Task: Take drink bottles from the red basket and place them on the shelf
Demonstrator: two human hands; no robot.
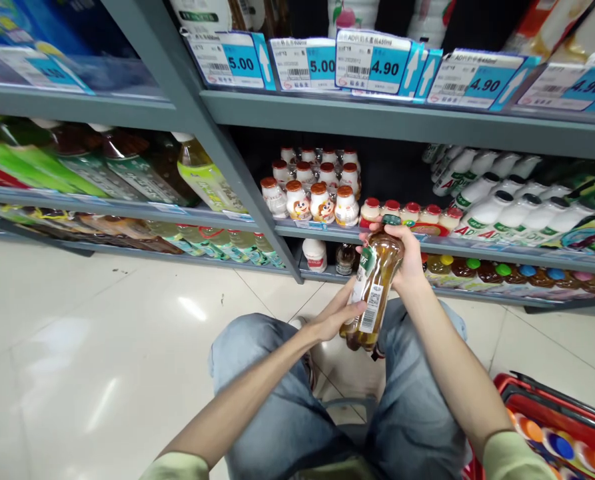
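A plastic bottle [384, 267] of amber drink, with a dark green cap and a white-and-green label, is held tilted above my knees. My left hand [334, 315] grips its lower part, thumb across the label near the barcode. Around the neck and shoulder, just under the cap, wraps my right hand [408, 257]. Behind the bottle, a shelf carries red-capped small bottles [391, 209] and orange-capped small white bottles [322, 202]. On the bottom shelf stand a white bottle [314, 255] and a small dark bottle [346, 259].
White bottles with black caps [494, 213] lean in rows on the right. Large tea bottles [132, 163] fill the left shelf. A red basket [572, 407] holding capped bottles sits at my right on the tiled floor [102, 347]. Price tags [377, 63] line the shelf edge above.
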